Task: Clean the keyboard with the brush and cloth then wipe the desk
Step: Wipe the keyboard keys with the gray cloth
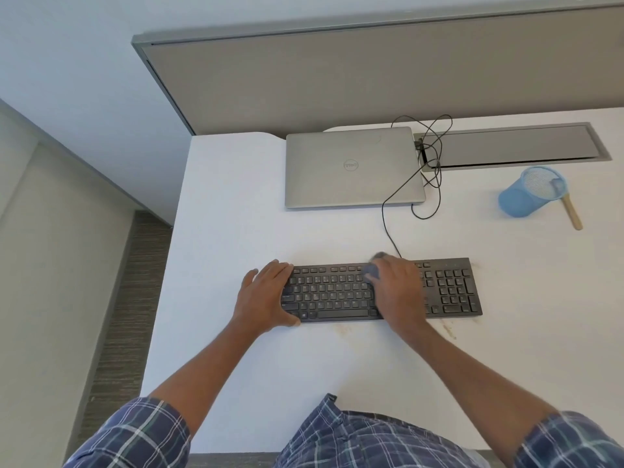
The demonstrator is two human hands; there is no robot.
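The person is leaning over a white desk (236, 214), both forearms reaching forward out of rolled plaid sleeves. The black keyboard (337, 292) is lying flat near the middle of the desk, its long side running left to right.

The left hand (266, 295) is lying released on the keyboard's left end. Its fingers are fairly straight and spread over the keys, and the thumb is resting along the front edge.

The right hand (398, 292) is covering the keys just left of the number pad and is grasping a bunched grey cloth (370, 272). The cloth is poking out past the fingertips onto the top rows, blurred.

The brush (572, 211) is lying well off to the right at the back, its wooden handle on the desk and its head inside a blue mesh cup (523, 201) that is tipped on its side.

A closed silver laptop (351, 167) is sitting behind the keyboard, and a black cable (388, 214) is looping from the keyboard's back edge to the laptop's right side. Brownish smudges (449, 331) are showing on the desk near the keyboard's front right corner.
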